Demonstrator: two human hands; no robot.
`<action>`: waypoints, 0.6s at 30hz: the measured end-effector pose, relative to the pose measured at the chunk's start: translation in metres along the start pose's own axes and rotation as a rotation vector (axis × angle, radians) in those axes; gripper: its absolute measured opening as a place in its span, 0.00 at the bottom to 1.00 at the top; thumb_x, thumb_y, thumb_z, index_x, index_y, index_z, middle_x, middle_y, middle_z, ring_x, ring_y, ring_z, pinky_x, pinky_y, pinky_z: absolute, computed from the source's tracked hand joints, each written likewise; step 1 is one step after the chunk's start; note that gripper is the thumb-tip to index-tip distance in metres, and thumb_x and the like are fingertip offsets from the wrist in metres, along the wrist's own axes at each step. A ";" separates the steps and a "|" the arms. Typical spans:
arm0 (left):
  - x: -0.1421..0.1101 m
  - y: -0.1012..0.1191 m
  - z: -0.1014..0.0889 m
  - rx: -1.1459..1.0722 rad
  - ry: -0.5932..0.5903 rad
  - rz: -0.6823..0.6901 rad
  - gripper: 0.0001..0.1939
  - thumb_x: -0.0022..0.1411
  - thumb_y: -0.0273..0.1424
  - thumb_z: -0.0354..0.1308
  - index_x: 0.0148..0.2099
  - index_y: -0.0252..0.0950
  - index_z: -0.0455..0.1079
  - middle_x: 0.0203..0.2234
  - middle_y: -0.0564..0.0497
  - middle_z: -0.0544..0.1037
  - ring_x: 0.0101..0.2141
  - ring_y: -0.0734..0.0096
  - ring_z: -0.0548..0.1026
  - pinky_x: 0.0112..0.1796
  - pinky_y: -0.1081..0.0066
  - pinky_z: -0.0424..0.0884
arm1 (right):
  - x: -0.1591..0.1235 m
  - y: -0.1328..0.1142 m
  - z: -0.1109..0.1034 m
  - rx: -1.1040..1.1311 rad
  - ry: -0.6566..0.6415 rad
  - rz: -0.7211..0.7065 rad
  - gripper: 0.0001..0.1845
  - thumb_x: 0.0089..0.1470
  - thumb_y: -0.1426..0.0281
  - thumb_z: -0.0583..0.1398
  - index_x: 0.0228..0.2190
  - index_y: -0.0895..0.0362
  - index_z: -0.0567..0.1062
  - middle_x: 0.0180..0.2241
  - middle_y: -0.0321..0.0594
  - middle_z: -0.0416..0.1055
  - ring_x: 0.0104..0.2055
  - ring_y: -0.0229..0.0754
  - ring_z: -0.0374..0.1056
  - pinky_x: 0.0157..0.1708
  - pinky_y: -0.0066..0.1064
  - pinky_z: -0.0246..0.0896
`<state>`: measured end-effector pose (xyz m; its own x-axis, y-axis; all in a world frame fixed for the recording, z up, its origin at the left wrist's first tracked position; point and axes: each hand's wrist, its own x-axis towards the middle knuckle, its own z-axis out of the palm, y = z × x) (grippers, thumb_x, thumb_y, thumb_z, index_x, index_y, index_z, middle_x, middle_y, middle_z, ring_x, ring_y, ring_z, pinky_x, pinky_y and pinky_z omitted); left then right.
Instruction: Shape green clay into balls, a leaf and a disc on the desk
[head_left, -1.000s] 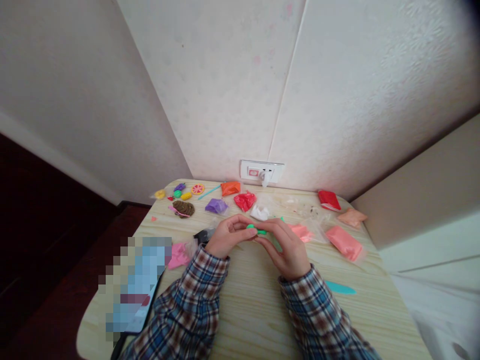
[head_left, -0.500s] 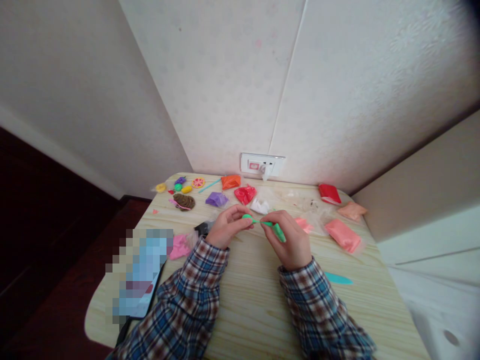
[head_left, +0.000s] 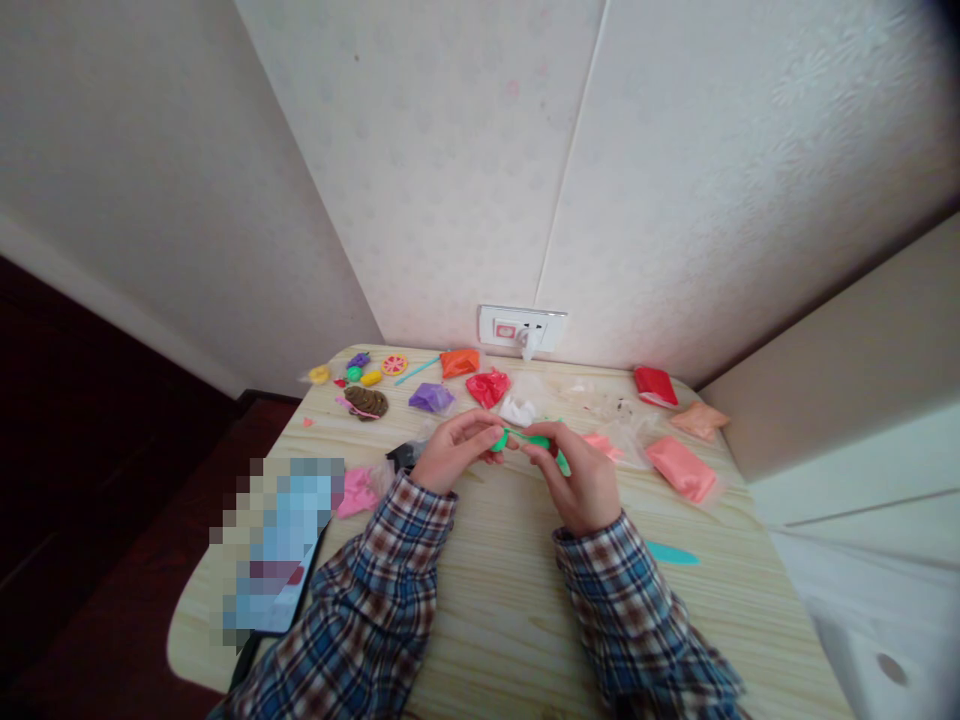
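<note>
Over the middle of the table, my left hand [head_left: 459,450] pinches a small ball of green modelling clay [head_left: 499,440] between thumb and fingers. Facing it, my right hand [head_left: 581,475] grips a piece of green clay [head_left: 536,439], whose thin end reaches the ball. Part of this piece is hidden behind my right fingers, and a green bit shows beneath them. Whether the two green parts are one stretched piece, I cannot tell. Just beyond my hands lie a white clay lump [head_left: 517,410] and a red clay packet [head_left: 488,387].
At the left edge lies a tablet [head_left: 292,560], partly blurred. Small clay fruits [head_left: 371,377] and a brown coiled piece [head_left: 366,403] sit back left. Purple [head_left: 431,398], orange [head_left: 459,362] and salmon [head_left: 681,468] packets lie around. A teal clay knife [head_left: 673,553] rests right. The wall stands behind.
My hands have turned slightly. The green ball has tilted lower against my left fingers, and the right-hand green piece now shows less beneath my fingers. The view has shifted a little.
</note>
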<state>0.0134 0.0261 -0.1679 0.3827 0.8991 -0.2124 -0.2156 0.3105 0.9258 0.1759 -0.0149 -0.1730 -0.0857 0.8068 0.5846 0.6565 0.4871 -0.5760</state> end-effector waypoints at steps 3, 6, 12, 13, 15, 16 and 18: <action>0.000 0.000 -0.001 0.023 -0.004 0.009 0.22 0.41 0.43 0.69 0.33 0.33 0.70 0.22 0.54 0.77 0.21 0.79 0.70 0.26 0.76 0.64 | 0.001 -0.001 0.000 -0.001 0.049 0.032 0.13 0.59 0.60 0.54 0.31 0.56 0.71 0.23 0.35 0.70 0.22 0.36 0.65 0.24 0.27 0.62; 0.001 0.000 -0.002 0.031 0.003 0.016 0.20 0.42 0.42 0.69 0.33 0.34 0.70 0.23 0.54 0.78 0.22 0.80 0.70 0.26 0.77 0.64 | 0.001 -0.001 0.000 0.018 0.066 0.047 0.11 0.59 0.63 0.55 0.30 0.56 0.71 0.24 0.36 0.69 0.24 0.36 0.64 0.25 0.28 0.62; 0.001 0.003 0.000 0.063 -0.008 0.025 0.19 0.42 0.41 0.69 0.32 0.34 0.69 0.24 0.52 0.79 0.26 0.75 0.73 0.28 0.75 0.66 | 0.001 0.000 0.001 0.101 0.013 0.085 0.11 0.61 0.69 0.50 0.40 0.55 0.72 0.33 0.40 0.75 0.32 0.39 0.71 0.34 0.31 0.66; 0.001 0.004 0.000 0.071 -0.009 0.028 0.20 0.41 0.41 0.69 0.31 0.34 0.69 0.24 0.52 0.79 0.26 0.75 0.73 0.28 0.75 0.66 | 0.001 0.000 0.001 0.112 0.003 0.098 0.12 0.62 0.69 0.50 0.40 0.55 0.72 0.32 0.39 0.75 0.31 0.39 0.71 0.33 0.30 0.66; 0.000 0.005 0.000 0.088 -0.012 0.037 0.20 0.42 0.41 0.69 0.32 0.33 0.70 0.24 0.52 0.79 0.26 0.75 0.73 0.28 0.75 0.67 | 0.000 -0.001 0.001 0.116 0.005 0.126 0.12 0.62 0.67 0.50 0.36 0.55 0.73 0.26 0.36 0.74 0.26 0.37 0.70 0.29 0.28 0.65; 0.000 0.005 0.000 0.096 -0.016 0.043 0.20 0.43 0.41 0.69 0.33 0.33 0.71 0.24 0.51 0.79 0.25 0.76 0.73 0.28 0.75 0.67 | 0.000 -0.002 0.001 0.111 0.016 0.137 0.12 0.61 0.65 0.51 0.33 0.55 0.73 0.24 0.35 0.73 0.24 0.37 0.68 0.27 0.28 0.65; -0.001 0.005 0.000 0.105 -0.024 0.056 0.20 0.45 0.42 0.67 0.36 0.33 0.72 0.25 0.51 0.79 0.23 0.77 0.72 0.28 0.74 0.68 | 0.000 -0.003 0.001 0.097 0.042 0.153 0.12 0.60 0.62 0.53 0.29 0.55 0.72 0.22 0.34 0.71 0.23 0.37 0.67 0.24 0.27 0.63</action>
<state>0.0118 0.0273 -0.1632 0.3948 0.9059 -0.1531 -0.1424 0.2249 0.9639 0.1734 -0.0157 -0.1716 0.0422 0.8603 0.5080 0.5839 0.3913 -0.7113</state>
